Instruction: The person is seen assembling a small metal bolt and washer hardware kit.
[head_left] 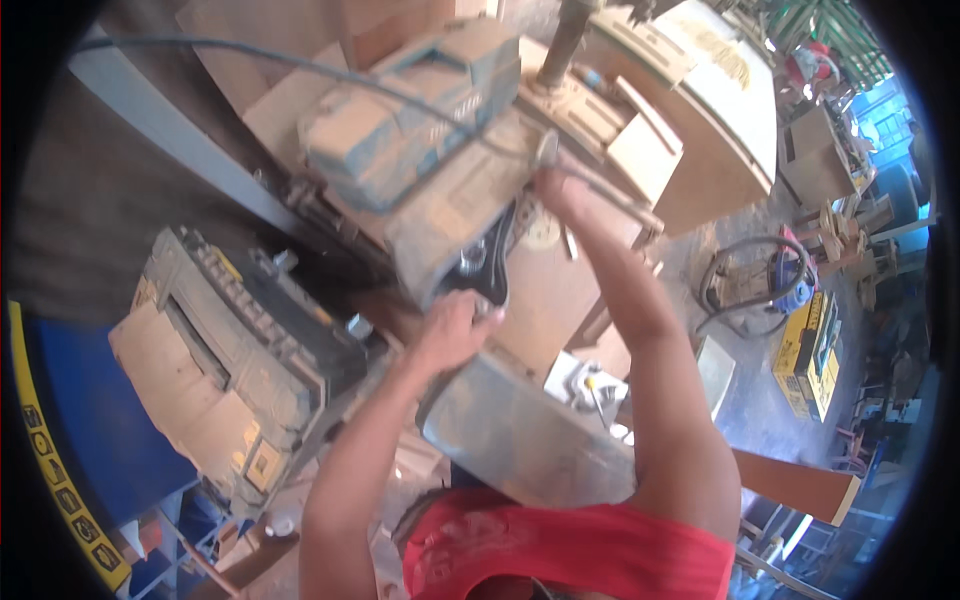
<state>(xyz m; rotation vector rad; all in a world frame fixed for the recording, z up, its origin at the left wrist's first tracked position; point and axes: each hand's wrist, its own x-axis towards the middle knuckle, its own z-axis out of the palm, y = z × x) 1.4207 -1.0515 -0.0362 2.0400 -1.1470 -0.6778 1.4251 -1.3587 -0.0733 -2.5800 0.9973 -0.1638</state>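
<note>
A dusty grey-brown case [445, 215] lies on the bench, its near side gaping to show a black interior. Inside the gap sits a small shiny metal piece [472, 262]; the rest of the contents is hidden. My left hand [455, 332] has its fingers bent over the near corner of the case's edge. At the far end of the same edge, my right hand [562, 190] is closed, its fingertips partly hidden. Just behind the case stands a dust-covered blue toolbox [410, 115]. A smooth grey curved panel [520, 430] lies below my left hand.
An open black tool case [235, 365] lies at left beside a blue sheet. A dark cable [300, 58] crosses above the blue toolbox. Wooden pieces [640, 150] and a pale worktable [715, 65] stand at far right. A vacuum [785, 285] and yellow box [808, 355] occupy the floor.
</note>
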